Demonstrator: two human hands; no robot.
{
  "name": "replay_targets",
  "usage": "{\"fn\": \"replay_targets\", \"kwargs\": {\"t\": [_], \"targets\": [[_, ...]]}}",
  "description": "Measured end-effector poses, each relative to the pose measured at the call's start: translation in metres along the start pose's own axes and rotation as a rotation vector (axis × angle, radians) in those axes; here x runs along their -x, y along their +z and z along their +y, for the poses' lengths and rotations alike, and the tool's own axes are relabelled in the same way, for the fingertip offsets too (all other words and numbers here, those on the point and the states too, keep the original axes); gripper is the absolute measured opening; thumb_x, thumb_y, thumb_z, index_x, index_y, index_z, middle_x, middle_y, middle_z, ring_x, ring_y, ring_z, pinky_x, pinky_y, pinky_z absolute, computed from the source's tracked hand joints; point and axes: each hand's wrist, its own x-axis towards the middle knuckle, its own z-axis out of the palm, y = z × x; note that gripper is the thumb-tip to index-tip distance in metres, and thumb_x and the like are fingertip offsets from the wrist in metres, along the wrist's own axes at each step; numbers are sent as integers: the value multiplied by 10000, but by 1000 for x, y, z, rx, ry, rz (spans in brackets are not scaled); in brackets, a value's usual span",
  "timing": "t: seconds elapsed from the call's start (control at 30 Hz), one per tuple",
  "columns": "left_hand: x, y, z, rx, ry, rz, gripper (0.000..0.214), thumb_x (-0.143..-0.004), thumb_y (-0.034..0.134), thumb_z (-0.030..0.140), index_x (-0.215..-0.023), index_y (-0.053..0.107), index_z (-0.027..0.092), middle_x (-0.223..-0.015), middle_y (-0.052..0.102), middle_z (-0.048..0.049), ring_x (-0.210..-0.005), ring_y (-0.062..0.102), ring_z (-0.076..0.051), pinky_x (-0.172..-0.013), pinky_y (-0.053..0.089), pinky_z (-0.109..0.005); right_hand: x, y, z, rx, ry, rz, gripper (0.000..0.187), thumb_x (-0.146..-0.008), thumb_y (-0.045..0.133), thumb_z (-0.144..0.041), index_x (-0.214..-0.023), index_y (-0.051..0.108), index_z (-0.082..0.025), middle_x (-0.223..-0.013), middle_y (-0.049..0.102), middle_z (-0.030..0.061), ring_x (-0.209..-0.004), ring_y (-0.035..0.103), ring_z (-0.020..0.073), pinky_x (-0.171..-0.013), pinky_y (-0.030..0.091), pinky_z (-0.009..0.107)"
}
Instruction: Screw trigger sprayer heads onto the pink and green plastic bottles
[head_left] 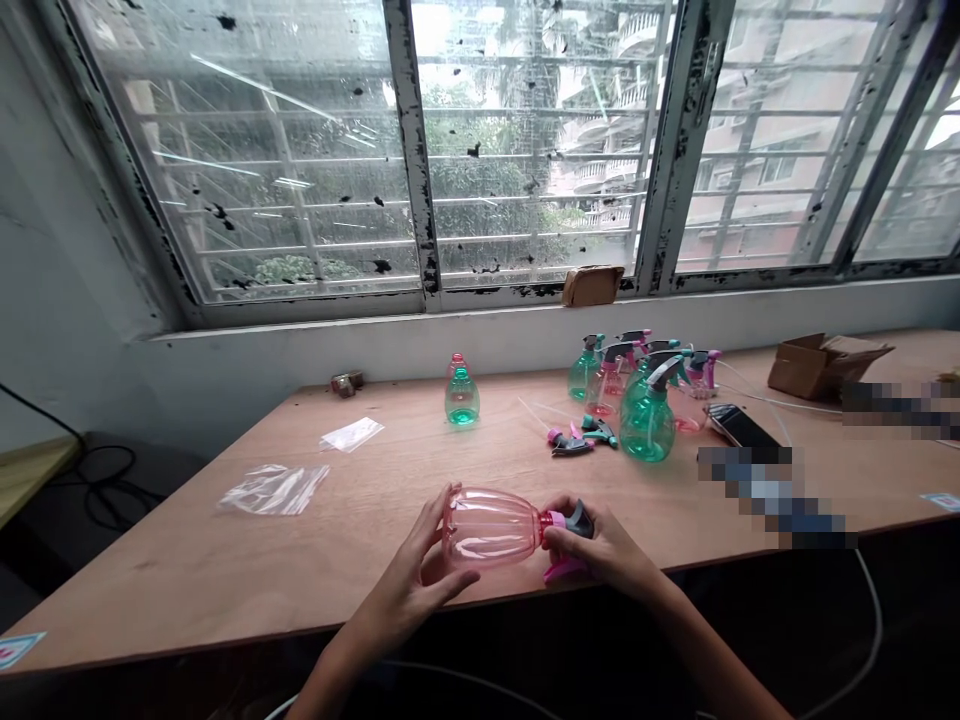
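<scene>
A pink transparent spray bottle (491,527) lies sideways in the air between my hands, just over the table's front edge. My left hand (424,570) cups the bottle's base, its thumb below and its fingers behind. At the neck, my right hand (600,545) grips the grey and pink spray head (577,520), whose pink trigger points down. Beyond the hands, two loose spray heads (574,442) with thin tubes lie on the wood. A green bottle without a spray head (462,400) stands farther back, a pink one behind it.
Several assembled green and pink spray bottles (647,425) stand at the right rear. Near them are a black phone (746,432) and an open cardboard box (821,368). A clear plastic bag (276,489) and a white packet (352,434) lie on the left. Windows rise behind the table (360,560).
</scene>
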Motion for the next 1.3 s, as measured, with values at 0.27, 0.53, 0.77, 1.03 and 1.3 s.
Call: {"fn": "replay_targets", "kwargs": {"t": [0.27, 0.53, 0.77, 1.03, 1.3], "targets": [[0, -1, 6, 137, -62, -17, 840, -862, 689, 342, -1484, 128, 398, -1599, 222, -62, -1388, 386, -300, -1133, 358, -466, -1, -1, 3, -23, -5, -1, 310, -806, 728, -430, -917, 623, -160, -702, 687, 5, -623, 644, 155, -578, 510, 243], [1, -4, 4, 117, -5, -54, 749, -870, 686, 266, -1442, 235, 442, -1608, 203, -11, -1447, 267, -282, -1171, 284, -458, -2, -1, 4, 10, -34, -1, 300, -810, 732, -411, -927, 629, -154, -699, 694, 5, -618, 626, 140, -585, 487, 228], [2, -3, 10, 187, -54, -64, 750, -883, 664, 329, -1470, 201, 382, -1605, 216, -55, -1440, 278, -287, -1143, 339, -462, 0, -1, 4, 37, -38, -10, 286, -815, 729, -405, -928, 629, -161, -703, 698, 2, -628, 629, 141, -590, 485, 223], [2, -4, 2, 120, -14, -62, 772, -887, 663, 305, -1471, 186, 467, -1623, 169, -1, -1432, 304, -282, -1171, 275, -457, -2, 0, 2, 36, -43, -8, 289, -820, 719, -414, -940, 633, -165, -716, 697, -1, -638, 620, 140, -607, 486, 228], [2, -4, -1, 117, -54, -65, 772, -899, 636, 341, -1491, 150, 438, -1637, 92, -2, -1440, 280, -294, -1172, 268, -483, -2, 0, 3, 41, -50, -9, 306, -813, 722, -421, -945, 634, -160, -721, 702, 5, -635, 621, 144, -603, 488, 234]]}}
